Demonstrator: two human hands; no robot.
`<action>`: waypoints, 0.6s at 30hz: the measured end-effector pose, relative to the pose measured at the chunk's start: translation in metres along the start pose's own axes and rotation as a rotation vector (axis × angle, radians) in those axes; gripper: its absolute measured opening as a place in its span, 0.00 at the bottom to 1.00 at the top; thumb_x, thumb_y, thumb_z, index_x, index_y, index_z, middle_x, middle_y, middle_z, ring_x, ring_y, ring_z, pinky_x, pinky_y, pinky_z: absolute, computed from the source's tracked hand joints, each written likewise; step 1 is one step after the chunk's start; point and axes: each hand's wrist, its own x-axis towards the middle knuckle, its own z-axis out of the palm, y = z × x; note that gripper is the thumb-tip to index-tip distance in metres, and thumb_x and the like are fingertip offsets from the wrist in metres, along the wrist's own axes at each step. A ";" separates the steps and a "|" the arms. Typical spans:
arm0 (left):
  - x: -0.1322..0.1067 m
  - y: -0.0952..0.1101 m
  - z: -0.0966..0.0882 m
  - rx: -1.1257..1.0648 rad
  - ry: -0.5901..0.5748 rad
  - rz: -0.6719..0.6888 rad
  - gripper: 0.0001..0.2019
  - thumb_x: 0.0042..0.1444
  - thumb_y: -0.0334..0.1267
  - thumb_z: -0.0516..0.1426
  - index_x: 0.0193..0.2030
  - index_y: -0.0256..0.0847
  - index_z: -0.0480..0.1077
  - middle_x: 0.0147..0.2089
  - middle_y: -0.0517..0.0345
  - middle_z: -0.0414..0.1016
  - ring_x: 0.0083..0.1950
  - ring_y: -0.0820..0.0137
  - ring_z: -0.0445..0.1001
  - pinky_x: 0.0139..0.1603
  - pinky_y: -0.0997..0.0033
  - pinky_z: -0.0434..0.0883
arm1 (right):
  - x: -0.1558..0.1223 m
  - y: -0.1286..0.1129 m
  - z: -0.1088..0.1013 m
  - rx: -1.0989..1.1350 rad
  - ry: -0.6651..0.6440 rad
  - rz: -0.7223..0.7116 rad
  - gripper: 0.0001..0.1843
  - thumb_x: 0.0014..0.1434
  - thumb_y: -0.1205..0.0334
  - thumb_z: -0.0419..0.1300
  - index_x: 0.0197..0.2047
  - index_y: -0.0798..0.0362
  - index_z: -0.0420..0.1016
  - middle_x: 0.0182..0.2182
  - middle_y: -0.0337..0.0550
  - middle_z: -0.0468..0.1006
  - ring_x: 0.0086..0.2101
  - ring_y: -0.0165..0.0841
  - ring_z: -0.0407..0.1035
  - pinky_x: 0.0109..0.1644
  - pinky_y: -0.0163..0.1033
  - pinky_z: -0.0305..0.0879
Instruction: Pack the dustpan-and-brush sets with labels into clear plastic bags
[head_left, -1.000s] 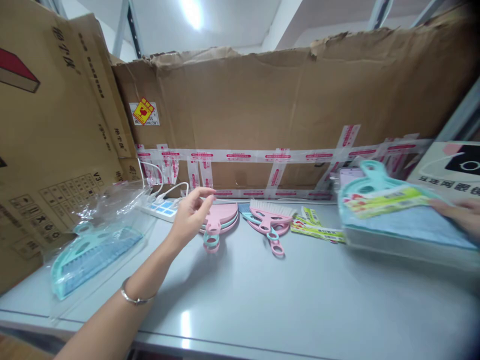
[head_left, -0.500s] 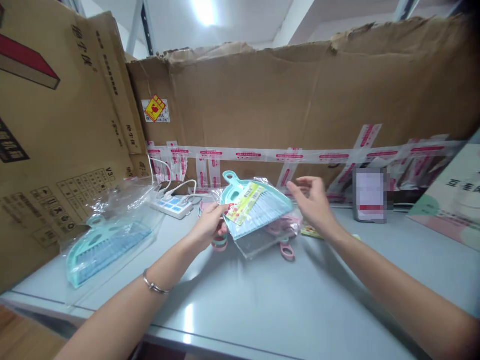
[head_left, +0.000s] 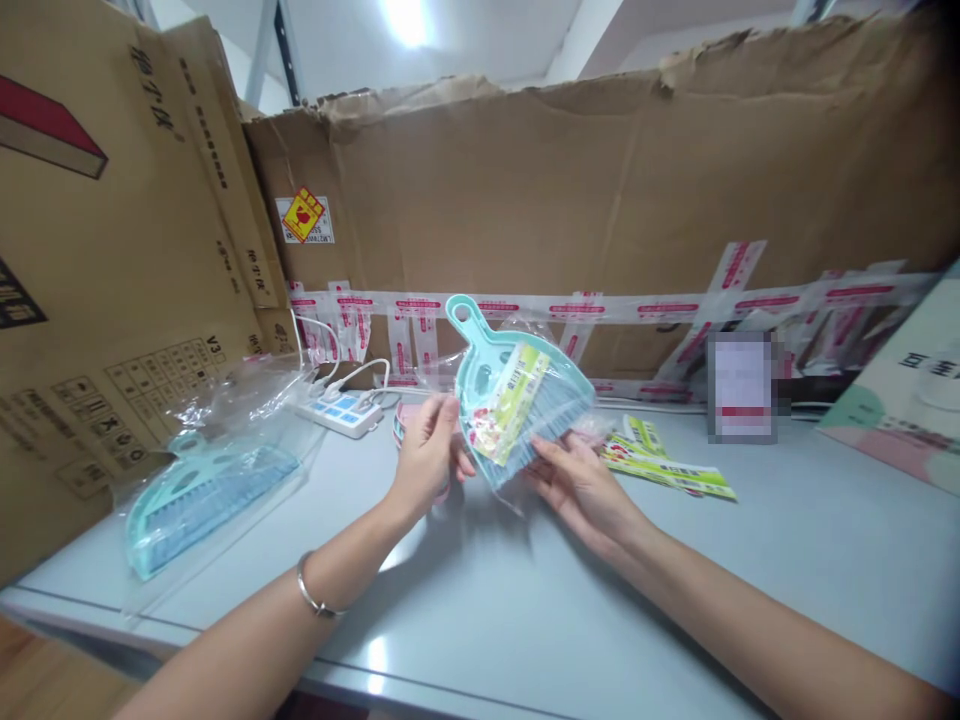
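Held up over the table is a mint-green dustpan (head_left: 480,352) with a blue-bristled brush (head_left: 553,415) against it, in a clear plastic bag. A yellow-green printed label (head_left: 517,395) lies slantwise across its front. My left hand (head_left: 429,448) pinches the left edge, thumb and fingers closed on it. Under the lower right edge, my right hand (head_left: 581,485) grips the bristle side with its thumb on top. Pink plastic pieces (head_left: 409,418) show partly behind the dustpan; most of them is hidden. More printed labels (head_left: 667,465) lie just beyond my right hand.
A second bagged mint dustpan and brush (head_left: 214,500) lies at the left. A white power strip (head_left: 345,412) with plugged cables sits behind it. Large cardboard boxes (head_left: 495,200) wall the back and left of the table (head_left: 465,620). A blurred phone-like screen (head_left: 742,385) stands at the right.
My right hand has come down and left from beside the dustpan and now grips its lower edge. The dustpan is raised and more upright; the labels at the right are uncovered.
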 end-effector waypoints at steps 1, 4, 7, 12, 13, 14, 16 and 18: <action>0.000 0.000 0.000 0.034 0.036 0.033 0.18 0.56 0.56 0.51 0.38 0.41 0.67 0.10 0.68 0.61 0.12 0.75 0.63 0.13 0.80 0.59 | -0.001 0.002 0.000 0.042 0.000 -0.006 0.24 0.41 0.62 0.72 0.41 0.49 0.67 0.37 0.37 0.79 0.33 0.31 0.74 0.36 0.36 0.72; 0.002 0.001 -0.001 0.140 0.120 0.177 0.16 0.55 0.51 0.54 0.29 0.41 0.71 0.15 0.64 0.66 0.13 0.75 0.63 0.14 0.77 0.61 | -0.005 0.005 0.001 0.123 0.005 -0.011 0.24 0.45 0.65 0.69 0.45 0.47 0.67 0.41 0.38 0.79 0.36 0.33 0.75 0.36 0.36 0.74; 0.005 0.002 -0.004 0.203 0.155 0.266 0.18 0.55 0.48 0.55 0.19 0.40 0.68 0.27 0.58 0.74 0.16 0.76 0.66 0.15 0.74 0.64 | -0.009 0.004 0.005 0.170 -0.002 0.061 0.20 0.51 0.64 0.64 0.48 0.49 0.68 0.39 0.41 0.80 0.36 0.36 0.76 0.37 0.39 0.75; 0.006 0.001 -0.006 0.198 0.128 0.224 0.17 0.54 0.47 0.55 0.20 0.39 0.68 0.33 0.55 0.76 0.18 0.75 0.69 0.16 0.75 0.66 | -0.011 0.000 0.008 0.149 0.004 0.029 0.28 0.47 0.69 0.66 0.52 0.48 0.65 0.42 0.41 0.79 0.38 0.37 0.76 0.37 0.40 0.76; 0.006 0.001 -0.005 0.192 0.113 0.199 0.15 0.54 0.47 0.56 0.23 0.39 0.69 0.32 0.56 0.76 0.18 0.75 0.69 0.16 0.75 0.67 | -0.012 0.000 0.009 0.131 0.021 0.010 0.32 0.45 0.70 0.67 0.53 0.47 0.64 0.43 0.40 0.79 0.39 0.37 0.76 0.37 0.40 0.76; 0.006 0.001 -0.004 0.185 0.098 0.171 0.14 0.54 0.48 0.56 0.25 0.39 0.69 0.28 0.58 0.75 0.17 0.74 0.69 0.16 0.75 0.67 | -0.012 -0.001 0.009 0.119 0.036 -0.001 0.35 0.43 0.71 0.68 0.53 0.47 0.63 0.43 0.40 0.79 0.39 0.37 0.76 0.36 0.39 0.76; 0.009 0.002 -0.005 0.157 0.072 0.129 0.14 0.54 0.49 0.55 0.27 0.40 0.66 0.19 0.62 0.70 0.16 0.73 0.69 0.16 0.77 0.66 | -0.014 -0.002 0.009 0.107 0.048 -0.006 0.37 0.41 0.71 0.70 0.54 0.47 0.62 0.43 0.41 0.79 0.38 0.37 0.76 0.36 0.38 0.76; 0.020 0.006 -0.014 0.111 0.077 0.135 0.15 0.54 0.50 0.56 0.26 0.41 0.62 0.14 0.66 0.65 0.15 0.74 0.68 0.16 0.79 0.64 | -0.017 -0.005 0.008 0.081 0.017 0.002 0.38 0.40 0.71 0.71 0.53 0.48 0.62 0.42 0.42 0.79 0.38 0.36 0.76 0.35 0.35 0.76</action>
